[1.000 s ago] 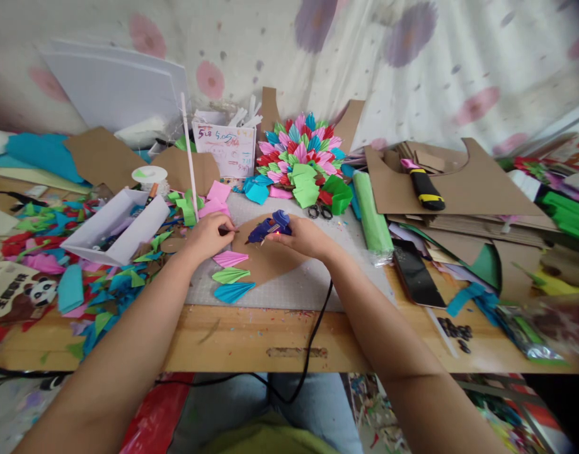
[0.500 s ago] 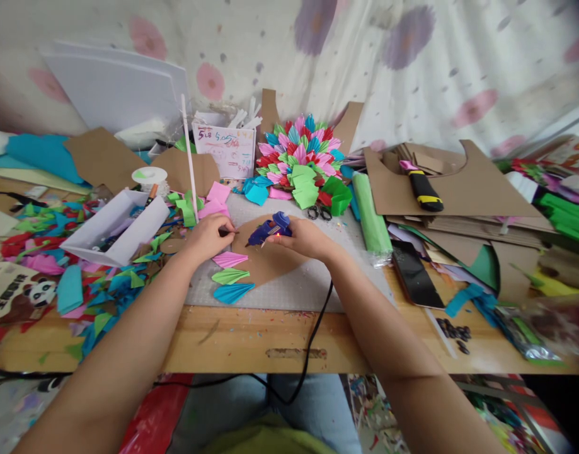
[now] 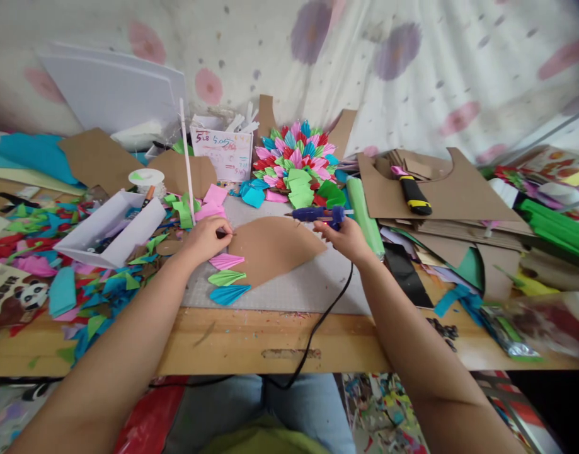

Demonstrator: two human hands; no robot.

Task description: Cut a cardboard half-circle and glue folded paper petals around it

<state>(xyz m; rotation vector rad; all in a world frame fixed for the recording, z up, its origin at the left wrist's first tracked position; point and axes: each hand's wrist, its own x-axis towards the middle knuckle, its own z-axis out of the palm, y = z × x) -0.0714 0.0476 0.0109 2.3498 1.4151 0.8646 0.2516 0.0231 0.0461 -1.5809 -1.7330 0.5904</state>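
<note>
My right hand [image 3: 349, 241] grips a blue hot glue gun [image 3: 334, 215], its nozzle pointing left over the far right part of the mat. A fan-shaped piece of brown cardboard [image 3: 273, 251] lies flat in front of me. By its left edge, my left hand [image 3: 205, 239] is closed in a pinch; a small dark thing shows at the fingertips, too small to name. Below that hand, pleated paper petals in pink [image 3: 227, 261], green [image 3: 227, 278] and blue [image 3: 229, 294] sit in a column along the cardboard's left edge.
Behind the cardboard stands a cluster of colourful paper petals [image 3: 296, 151]. Paper scraps surround a white box [image 3: 112, 230] at left. To the right are stacked cardboard [image 3: 440, 198], a yellow-black cutter [image 3: 416, 194] and a green roll [image 3: 365, 208]. A black cord [image 3: 324, 315] trails over the table edge.
My right hand has carried the glue gun right and away from the cardboard's left side, uncovering the cardboard. My left hand stays nearly in place.
</note>
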